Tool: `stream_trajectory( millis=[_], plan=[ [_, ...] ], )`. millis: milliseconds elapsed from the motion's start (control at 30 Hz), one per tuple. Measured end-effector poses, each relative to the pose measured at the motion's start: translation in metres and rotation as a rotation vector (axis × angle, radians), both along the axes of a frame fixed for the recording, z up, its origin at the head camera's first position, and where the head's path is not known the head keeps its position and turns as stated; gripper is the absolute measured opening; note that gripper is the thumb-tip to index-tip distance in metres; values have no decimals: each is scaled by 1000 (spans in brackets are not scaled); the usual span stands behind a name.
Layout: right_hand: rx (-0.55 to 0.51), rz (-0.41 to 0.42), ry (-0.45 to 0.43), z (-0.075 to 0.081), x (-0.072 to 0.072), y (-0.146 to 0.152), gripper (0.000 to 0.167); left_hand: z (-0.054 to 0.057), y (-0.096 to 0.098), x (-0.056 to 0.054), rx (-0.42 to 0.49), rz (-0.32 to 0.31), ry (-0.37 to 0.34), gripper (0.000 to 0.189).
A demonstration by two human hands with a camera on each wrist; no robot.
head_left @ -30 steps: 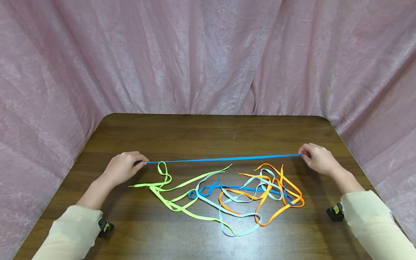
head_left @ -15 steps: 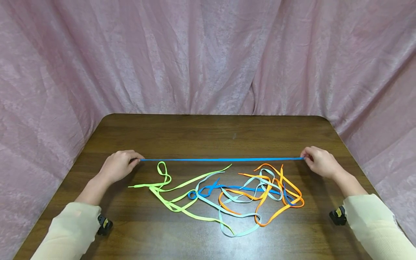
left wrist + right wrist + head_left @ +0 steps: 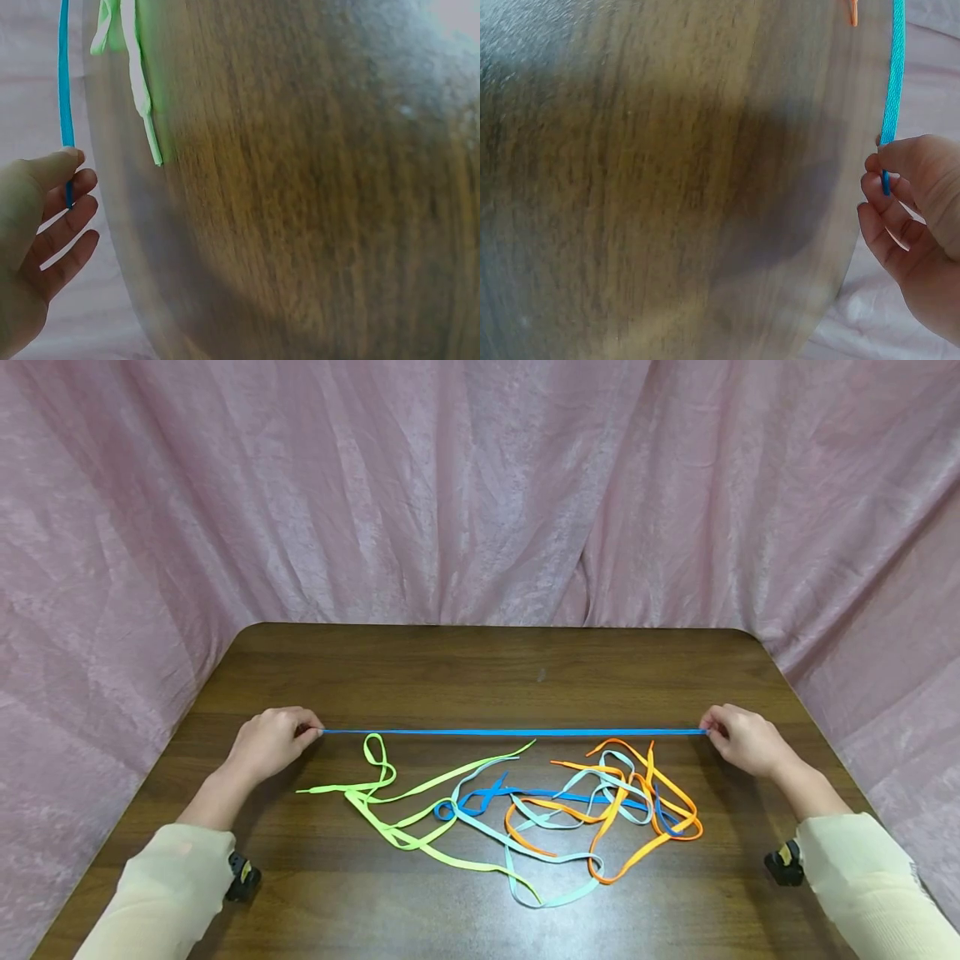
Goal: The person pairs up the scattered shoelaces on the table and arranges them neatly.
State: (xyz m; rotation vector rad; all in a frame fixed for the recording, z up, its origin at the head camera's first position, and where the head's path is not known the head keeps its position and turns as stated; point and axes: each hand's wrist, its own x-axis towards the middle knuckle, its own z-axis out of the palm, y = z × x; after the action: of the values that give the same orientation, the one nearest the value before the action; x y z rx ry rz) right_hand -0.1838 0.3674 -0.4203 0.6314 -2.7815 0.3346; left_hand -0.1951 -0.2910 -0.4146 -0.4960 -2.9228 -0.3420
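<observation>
A flat blue shoelace (image 3: 517, 732) runs straight and taut from side to side, behind a loose heap of other laces. My left hand (image 3: 272, 743) pinches its left end between thumb and index finger; in the left wrist view a short blue tip (image 3: 69, 196) pokes out below the thumb. At the other end my right hand (image 3: 742, 739) pinches the lace, and its blue tip (image 3: 886, 183) shows under the thumb in the right wrist view. Nearest the left hand lies a lime-green lace (image 3: 397, 835); nearest the right, an orange lace (image 3: 641, 856).
Pale aqua laces (image 3: 558, 857) and another blue lace (image 3: 570, 795) lie tangled with the orange one on the brown wooden table (image 3: 480, 668). A pink curtain (image 3: 480, 493) hangs behind the table. Black wrist cameras (image 3: 243, 877) sit under both sleeves.
Both hands have moved apart, pulling the blue shoelace tauter and level. The left hand went slightly left; the right hand moved right and a little nearer. The other laces stay put.
</observation>
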Motion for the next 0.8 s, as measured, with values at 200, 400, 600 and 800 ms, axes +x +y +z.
stream_trajectory(
  millis=[200, 400, 600, 800],
  plan=[
    [-3, 2, -3, 1, -6, -2, 17, -2, -2, -9, -2, 19, 24, 6],
    [9, -26, -60, 7, -19, -5, 13, 3, 0, -21, -9, 66, 1, 7],
    [17, -60, -136, 14, -33, -7, 9, 8, 2, -35, -3, 108, -48, 8],
    [28, -91, -188, 16, -46, -7, 6, 12, 3, -44, 4, 146, -73, 9]
  ],
)
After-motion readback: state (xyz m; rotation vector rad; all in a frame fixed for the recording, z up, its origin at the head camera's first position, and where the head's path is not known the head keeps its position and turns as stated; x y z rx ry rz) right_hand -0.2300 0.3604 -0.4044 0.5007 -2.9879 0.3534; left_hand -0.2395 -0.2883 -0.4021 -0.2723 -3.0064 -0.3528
